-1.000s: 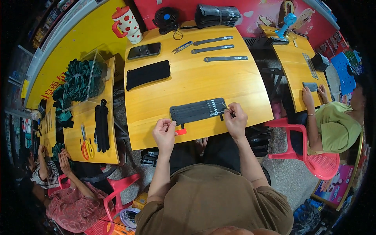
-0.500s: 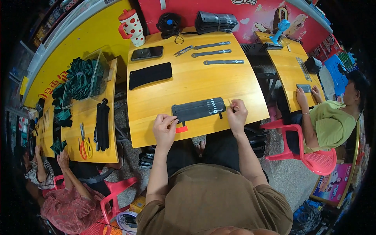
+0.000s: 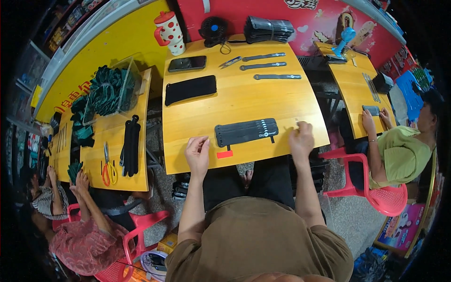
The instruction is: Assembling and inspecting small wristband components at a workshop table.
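Observation:
A flat row of dark grey straps [image 3: 244, 133] lies side by side near the front edge of my table, light marks towards its right end. Two short dark ends and a small red tab [image 3: 224, 154] stick out below it. My left hand [image 3: 198, 154] is just left of the row, apart from it, fingers curled together; whatever may be in them cannot be made out. To the right, clear of the straps, my right hand [image 3: 301, 140] is closed over the wood, with a small pale spot at its fingertips. Three single grey straps [image 3: 263, 66] lie farther back.
A black cloth pouch [image 3: 190, 90], a phone [image 3: 187, 64] and thread snips [image 3: 230, 62] lie towards the back. Behind them are a dotted tumbler [image 3: 171, 35], a small fan [image 3: 213, 29] and a strap bundle [image 3: 269, 30]. Co-workers sit at tables on both sides.
My right hand has moved right, away from the strap row. The left hand has drawn slightly away from its left end. The view has shifted, so the tables appear farther right.

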A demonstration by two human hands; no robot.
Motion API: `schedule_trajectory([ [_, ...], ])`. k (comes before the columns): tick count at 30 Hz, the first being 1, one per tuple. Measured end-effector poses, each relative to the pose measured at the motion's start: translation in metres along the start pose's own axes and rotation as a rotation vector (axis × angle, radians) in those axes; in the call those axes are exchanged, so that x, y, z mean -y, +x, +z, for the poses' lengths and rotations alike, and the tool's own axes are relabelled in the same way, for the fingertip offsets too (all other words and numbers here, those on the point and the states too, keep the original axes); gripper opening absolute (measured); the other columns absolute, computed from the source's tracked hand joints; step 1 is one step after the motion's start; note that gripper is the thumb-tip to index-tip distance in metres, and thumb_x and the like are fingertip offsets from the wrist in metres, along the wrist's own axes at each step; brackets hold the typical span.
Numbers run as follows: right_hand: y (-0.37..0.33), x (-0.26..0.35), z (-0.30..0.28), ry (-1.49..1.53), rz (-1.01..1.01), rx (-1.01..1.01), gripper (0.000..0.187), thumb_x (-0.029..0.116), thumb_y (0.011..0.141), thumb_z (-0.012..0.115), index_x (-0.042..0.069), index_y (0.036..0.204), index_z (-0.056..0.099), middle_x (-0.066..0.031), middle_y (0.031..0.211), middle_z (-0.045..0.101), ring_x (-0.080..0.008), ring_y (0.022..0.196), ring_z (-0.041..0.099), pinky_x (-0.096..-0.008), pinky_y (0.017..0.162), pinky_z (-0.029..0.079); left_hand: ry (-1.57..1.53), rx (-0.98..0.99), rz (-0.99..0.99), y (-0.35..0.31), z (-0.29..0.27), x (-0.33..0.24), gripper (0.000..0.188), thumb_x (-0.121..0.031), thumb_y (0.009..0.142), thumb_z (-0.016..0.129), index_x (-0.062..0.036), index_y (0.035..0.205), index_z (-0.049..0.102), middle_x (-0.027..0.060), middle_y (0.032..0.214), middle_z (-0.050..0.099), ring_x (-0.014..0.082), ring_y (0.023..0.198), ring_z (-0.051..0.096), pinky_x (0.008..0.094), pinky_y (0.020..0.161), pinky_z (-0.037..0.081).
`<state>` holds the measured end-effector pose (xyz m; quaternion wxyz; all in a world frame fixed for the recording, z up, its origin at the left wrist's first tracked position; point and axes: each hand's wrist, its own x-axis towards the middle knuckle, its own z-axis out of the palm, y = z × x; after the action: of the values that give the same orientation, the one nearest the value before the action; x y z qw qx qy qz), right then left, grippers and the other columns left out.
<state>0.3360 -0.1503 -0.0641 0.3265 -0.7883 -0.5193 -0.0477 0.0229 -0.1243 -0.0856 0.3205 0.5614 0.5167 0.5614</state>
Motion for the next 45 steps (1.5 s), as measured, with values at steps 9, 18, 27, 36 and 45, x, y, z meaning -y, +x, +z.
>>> schedule_trajectory([
  [9,-0.028,0.109,0.011,0.12,-0.286,0.19,0.042,0.031,0.076,0.078,0.006,0.104,0.059,-0.0133,0.094,0.053,-0.0311,0.077,0.062,-0.0393,0.06,0.051,0.192,0.051,-0.03,-0.001,0.013,-0.017,0.038,-0.007,0.07,0.081,0.0006,0.104,0.066,0.0059,0.096,0.056,0.0127,0.068,0.052,0.0251,0.06,0.047],
  [18,-0.015,0.076,0.021,-0.071,-0.246,0.118,0.062,0.049,0.068,0.079,0.007,0.109,0.059,-0.0118,0.094,0.051,-0.0279,0.073,0.062,-0.0366,0.058,0.052,0.456,0.049,0.017,0.001,0.018,-0.026,0.046,-0.009,0.063,0.083,-0.001,0.105,0.065,0.0091,0.096,0.056,0.0198,0.07,0.051,0.0311,0.065,0.047],
  [27,0.008,0.019,0.013,-0.023,-0.105,0.087,0.057,0.046,0.072,0.077,0.009,0.111,0.06,-0.0128,0.095,0.053,-0.0326,0.076,0.063,-0.0415,0.06,0.051,0.237,0.081,-0.138,0.006,0.012,-0.017,0.037,-0.009,0.069,0.081,0.0028,0.1,0.065,0.0113,0.093,0.056,0.0212,0.076,0.057,0.0326,0.066,0.049],
  [36,0.013,0.003,0.014,0.227,-0.042,0.034,0.033,0.024,0.077,0.077,0.007,0.101,0.062,-0.013,0.093,0.058,-0.0335,0.079,0.063,-0.0434,0.064,0.05,0.717,0.38,0.47,0.028,0.104,-0.073,0.057,-0.033,0.084,0.071,-0.0027,0.128,0.052,0.0211,0.139,0.042,0.0426,0.128,0.037,0.0561,0.098,0.035],
  [45,0.112,0.026,0.032,0.128,-0.198,0.057,0.018,0.005,0.085,0.057,0.004,0.102,0.064,-0.0133,0.097,0.061,-0.0336,0.081,0.065,-0.0422,0.066,0.052,1.006,0.801,0.44,0.042,0.137,-0.056,0.076,-0.058,0.088,0.053,-0.018,0.149,0.032,0.0189,0.158,0.009,0.0449,0.143,0.012,0.0613,0.109,0.02],
])
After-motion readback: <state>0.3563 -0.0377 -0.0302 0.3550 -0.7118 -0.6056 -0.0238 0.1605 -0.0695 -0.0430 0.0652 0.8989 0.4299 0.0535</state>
